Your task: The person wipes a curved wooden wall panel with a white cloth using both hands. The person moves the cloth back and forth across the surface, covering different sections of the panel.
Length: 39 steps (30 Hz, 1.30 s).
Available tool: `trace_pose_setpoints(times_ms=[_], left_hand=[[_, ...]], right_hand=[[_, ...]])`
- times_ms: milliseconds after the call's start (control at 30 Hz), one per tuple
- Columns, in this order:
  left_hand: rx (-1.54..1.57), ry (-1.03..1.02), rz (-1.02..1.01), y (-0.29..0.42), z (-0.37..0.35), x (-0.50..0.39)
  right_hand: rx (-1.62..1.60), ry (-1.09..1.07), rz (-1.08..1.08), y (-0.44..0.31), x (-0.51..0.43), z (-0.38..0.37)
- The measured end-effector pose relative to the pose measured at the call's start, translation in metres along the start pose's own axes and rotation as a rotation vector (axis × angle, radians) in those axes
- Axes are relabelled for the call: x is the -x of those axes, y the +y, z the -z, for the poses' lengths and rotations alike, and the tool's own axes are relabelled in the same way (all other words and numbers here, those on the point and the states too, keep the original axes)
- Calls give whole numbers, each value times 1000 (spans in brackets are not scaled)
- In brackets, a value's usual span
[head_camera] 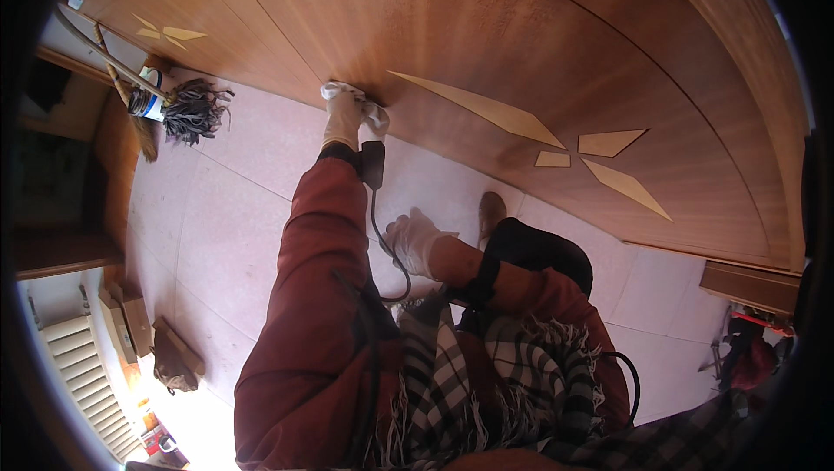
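My left hand, in a pale glove, reaches forward and presses a bunched white cloth against the lower part of a varnished wooden panel. Parts of the cloth stick out beside and beyond the fingers. Pale inlaid diamond shapes mark the panel to the right of this hand. Closer to my body, my right hand hovers over the floor in a thin whitish glove. Its fingers are loosely bent and partly apart, with nothing seen in them. A black cable runs from a device on my left wrist past the right hand.
A rag mop, a broom and a white bucket stand at the panel's left end. Pale tiles cover the floor. A brown bag and cardboard lie lower left. My checked scarf hangs low in front.
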<state>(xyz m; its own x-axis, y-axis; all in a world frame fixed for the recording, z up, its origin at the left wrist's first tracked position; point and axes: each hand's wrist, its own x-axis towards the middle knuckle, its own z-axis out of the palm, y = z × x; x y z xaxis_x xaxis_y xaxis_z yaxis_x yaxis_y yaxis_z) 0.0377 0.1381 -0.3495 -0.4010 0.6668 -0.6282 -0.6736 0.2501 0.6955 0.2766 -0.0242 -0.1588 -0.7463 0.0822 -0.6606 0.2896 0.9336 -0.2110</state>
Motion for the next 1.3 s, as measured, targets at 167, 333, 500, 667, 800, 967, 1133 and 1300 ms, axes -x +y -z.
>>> trace_pose_setpoints(times_ms=[167, 333, 500, 667, 800, 967, 1133, 1300], left_hand=[[-315, -121, -279, 14, -4, -5], [-107, -142, -337, 50, -23, 43], [-229, -40, -367, 95, -49, 116], [-293, -86, -564, 130, -68, 174], [-269, -106, -749, 145, -86, 214], [-166, -147, -1018, 142, -98, 225], [-110, -11, -1115, 130, -93, 186], [-38, 50, -684, 115, -75, 155]], right_hand=[[-11, 41, -6, -3, 4, 11], [-15, 77, 7, -9, 5, 11], [-18, 101, 17, -11, 0, -1], [-33, 134, -2, -11, -5, -10], [-40, 139, -20, -10, -8, -13], [-22, 153, -11, -10, -8, -14], [-22, 119, 8, -10, -6, -10], [10, 60, 9, -11, -5, -7]])
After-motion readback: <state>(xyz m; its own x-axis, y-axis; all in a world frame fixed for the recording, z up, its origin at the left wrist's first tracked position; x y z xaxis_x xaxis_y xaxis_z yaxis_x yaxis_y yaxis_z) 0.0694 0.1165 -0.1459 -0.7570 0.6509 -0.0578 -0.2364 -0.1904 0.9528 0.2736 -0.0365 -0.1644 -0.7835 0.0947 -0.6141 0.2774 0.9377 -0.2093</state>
